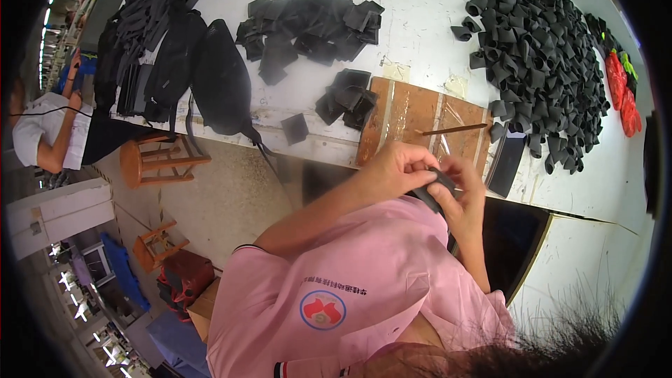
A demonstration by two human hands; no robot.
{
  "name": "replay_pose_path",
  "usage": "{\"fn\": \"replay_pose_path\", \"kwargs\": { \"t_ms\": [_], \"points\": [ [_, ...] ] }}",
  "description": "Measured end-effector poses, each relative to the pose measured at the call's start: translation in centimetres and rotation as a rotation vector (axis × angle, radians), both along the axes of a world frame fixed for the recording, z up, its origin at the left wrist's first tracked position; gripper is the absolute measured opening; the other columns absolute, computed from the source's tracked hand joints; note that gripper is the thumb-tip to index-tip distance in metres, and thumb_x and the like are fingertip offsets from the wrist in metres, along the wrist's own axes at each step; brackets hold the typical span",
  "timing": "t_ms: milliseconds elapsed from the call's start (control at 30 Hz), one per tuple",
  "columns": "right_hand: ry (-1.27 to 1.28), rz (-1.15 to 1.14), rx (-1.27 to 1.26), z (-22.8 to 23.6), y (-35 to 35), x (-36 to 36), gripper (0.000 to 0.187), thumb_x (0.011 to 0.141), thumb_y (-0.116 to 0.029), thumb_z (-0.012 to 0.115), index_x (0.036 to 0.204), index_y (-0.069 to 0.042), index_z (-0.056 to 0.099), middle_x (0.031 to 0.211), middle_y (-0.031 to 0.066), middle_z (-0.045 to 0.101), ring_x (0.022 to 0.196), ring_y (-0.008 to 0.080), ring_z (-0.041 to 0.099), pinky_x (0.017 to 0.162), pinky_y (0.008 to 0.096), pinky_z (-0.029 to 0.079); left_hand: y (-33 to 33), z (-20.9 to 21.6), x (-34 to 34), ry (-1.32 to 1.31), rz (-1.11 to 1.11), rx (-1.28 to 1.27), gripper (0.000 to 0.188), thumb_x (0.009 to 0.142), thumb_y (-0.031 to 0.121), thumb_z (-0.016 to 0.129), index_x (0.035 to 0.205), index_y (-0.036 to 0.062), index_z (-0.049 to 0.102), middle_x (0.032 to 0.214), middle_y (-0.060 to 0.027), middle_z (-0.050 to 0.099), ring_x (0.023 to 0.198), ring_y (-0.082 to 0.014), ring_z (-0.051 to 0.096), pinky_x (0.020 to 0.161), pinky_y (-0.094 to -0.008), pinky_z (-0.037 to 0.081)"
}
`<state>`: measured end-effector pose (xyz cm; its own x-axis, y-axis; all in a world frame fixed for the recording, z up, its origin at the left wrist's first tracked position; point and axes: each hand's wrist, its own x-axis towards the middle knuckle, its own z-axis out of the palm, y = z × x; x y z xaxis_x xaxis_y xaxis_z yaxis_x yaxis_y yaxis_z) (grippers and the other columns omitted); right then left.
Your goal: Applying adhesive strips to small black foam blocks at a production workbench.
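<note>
My left hand (400, 169) and my right hand (463, 199) meet in front of my chest at the table's near edge. Between them they pinch a small dark grey fabric piece (428, 198), partly covered by the fingers. Just beyond lies a brown taped board (399, 112) with a thin brown stick (456, 129) across it. Left of the board sit a small heap of flat dark squares (346, 96) and one loose square (295, 128). To its right rests a dark flat strip (508, 163).
A large pile of curled dark pieces (535, 63) covers the table's right side. Farther back is a heap of flat dark squares (308, 28). Black bags (220, 73) hang over the left edge, above a wooden stool (164, 161). Another person (56, 126) is at far left.
</note>
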<state>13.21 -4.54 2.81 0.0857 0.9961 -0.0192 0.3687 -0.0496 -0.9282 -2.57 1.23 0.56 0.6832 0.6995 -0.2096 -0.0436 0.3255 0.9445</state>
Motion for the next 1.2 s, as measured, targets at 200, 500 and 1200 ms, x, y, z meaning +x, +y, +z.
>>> {"fn": "replay_pose_path", "kwargs": {
  "t_ms": [200, 500, 1200],
  "points": [
    [1.031, -0.176, -0.374, -2.0, 0.9, -0.6, 0.017, 0.083, -0.016, 0.058, 0.089, -0.001, 0.055, 0.073, 0.0055, 0.059, 0.059, 0.0123, 0.056, 0.056, 0.0204, 0.045, -2.0, -0.1, 1.5, -0.309, 0.343, -0.219, 0.021, 0.083, 0.007, 0.054, 0.102, 0.0012, 0.047, 0.085, -0.0023, 0.055, 0.073, -0.0070, 0.053, 0.062, -0.0187, 0.043],
    [1.357, -0.232, -0.437, -2.4, 1.6, -1.5, 0.013, 0.086, -0.016, 0.053, 0.089, -0.003, 0.055, 0.077, 0.0056, 0.059, 0.062, 0.0128, 0.056, 0.056, 0.0248, 0.048, -2.0, -0.6, 1.6, -0.125, 0.433, -0.224, 0.006, 0.083, 0.003, 0.054, 0.086, -0.0003, 0.056, 0.071, -0.0045, 0.059, 0.061, -0.0087, 0.055, 0.057, -0.0198, 0.043],
    [-0.269, -0.117, 0.546, -1.6, 1.8, -1.2, 0.013, 0.070, 0.003, 0.061, 0.082, 0.002, 0.056, 0.072, 0.0117, 0.053, 0.055, 0.0224, 0.052, 0.048, 0.0292, 0.042, -1.9, -0.5, 2.6, 0.429, 0.558, 0.878, 0.008, 0.073, 0.000, 0.060, 0.081, -0.0003, 0.057, 0.072, -0.0100, 0.059, 0.058, -0.0185, 0.057, 0.053, -0.0292, 0.046]
  ]
}}
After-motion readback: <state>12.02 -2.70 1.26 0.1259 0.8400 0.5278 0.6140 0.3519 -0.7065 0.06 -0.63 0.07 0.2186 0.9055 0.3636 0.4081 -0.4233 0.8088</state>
